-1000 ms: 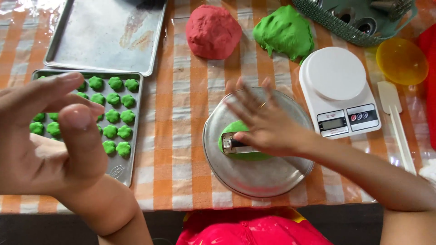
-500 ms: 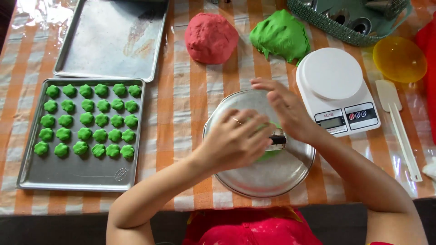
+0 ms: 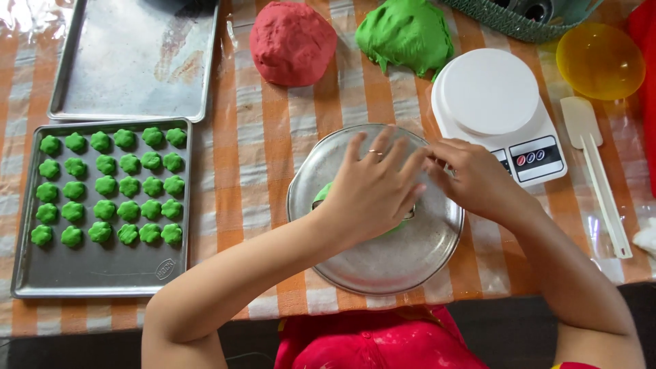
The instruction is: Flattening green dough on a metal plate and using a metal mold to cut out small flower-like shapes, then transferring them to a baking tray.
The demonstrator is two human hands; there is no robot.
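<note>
Both hands are over a round metal plate near the middle of the table. The left hand lies flat on top of a bit of green dough on the plate. Its fingers are spread out a little and point to the far right. There is a thin ring on one finger. Most of the green dough is hidden under this hand, and only a small edge peeks out on the left. The right hand is just beside the left one, and their fingertips touch at the far edge of the plate. Its fingers are bent and close together, but you cannot tell if they pinch anything.

To the left sits a dark baking tray with rows of little green flower cookies on it. Far from that is a bare silver tray. At the far side of the table are a big red dough ball and a big green dough lump. A white kitchen scale stands right of the plate, with a white spatula and a yellow bowl further right
</note>
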